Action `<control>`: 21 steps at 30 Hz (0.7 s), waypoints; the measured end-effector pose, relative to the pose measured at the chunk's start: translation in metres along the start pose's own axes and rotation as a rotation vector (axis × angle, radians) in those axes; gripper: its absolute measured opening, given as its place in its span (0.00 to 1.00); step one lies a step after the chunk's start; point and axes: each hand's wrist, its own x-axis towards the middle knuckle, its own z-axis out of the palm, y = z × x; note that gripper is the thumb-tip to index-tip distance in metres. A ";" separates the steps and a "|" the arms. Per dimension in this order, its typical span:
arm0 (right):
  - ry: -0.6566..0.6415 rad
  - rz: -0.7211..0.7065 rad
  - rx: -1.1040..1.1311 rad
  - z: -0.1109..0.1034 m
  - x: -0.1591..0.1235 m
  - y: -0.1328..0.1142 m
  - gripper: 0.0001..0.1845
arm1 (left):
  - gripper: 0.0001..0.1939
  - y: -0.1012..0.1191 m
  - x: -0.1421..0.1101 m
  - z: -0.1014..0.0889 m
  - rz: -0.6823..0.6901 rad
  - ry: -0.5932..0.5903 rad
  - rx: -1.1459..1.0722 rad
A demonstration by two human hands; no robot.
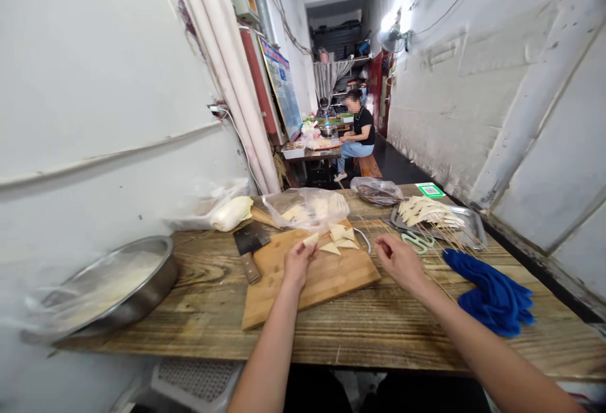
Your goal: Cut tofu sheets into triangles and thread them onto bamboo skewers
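My left hand (297, 264) is above the wooden cutting board (284, 292), its fingers closed on a pale triangular slice (310, 239). Several more pale triangular slices (337, 247) lie just beyond it, on the board's far right part. To the right of the board, my right hand (398, 260) hovers with curled, closed fingers; whatever they may hold is too small to make out. Thin wooden skewers (442, 287) lie about this hand on the table. Green-handled scissors (418, 242) rest beside it. A cleaver (250, 245) lies on the board's left edge.
A metal tray (476, 227) bears skewered slices (428, 211). Blue gloves (497, 293) lie at right. Plastic bags (307, 206) and a wrapped pale roll (231, 214) line the table's far side. A large metal basin (163, 268) stands left. A person (362, 129) sits farther back.
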 end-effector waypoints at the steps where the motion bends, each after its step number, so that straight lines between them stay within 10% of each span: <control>1: 0.030 0.006 0.080 0.009 0.003 -0.008 0.10 | 0.10 0.003 0.000 -0.005 -0.055 -0.009 -0.106; 9: -0.402 0.177 1.076 0.060 0.019 -0.027 0.16 | 0.04 0.006 0.002 -0.025 -0.217 0.029 -0.446; 14: -0.612 0.094 1.038 0.058 0.011 -0.036 0.20 | 0.05 0.006 0.002 -0.025 -0.223 -0.003 -0.468; 21: -0.482 0.035 0.898 0.077 0.007 -0.030 0.24 | 0.03 0.010 -0.001 -0.022 -0.209 -0.013 -0.421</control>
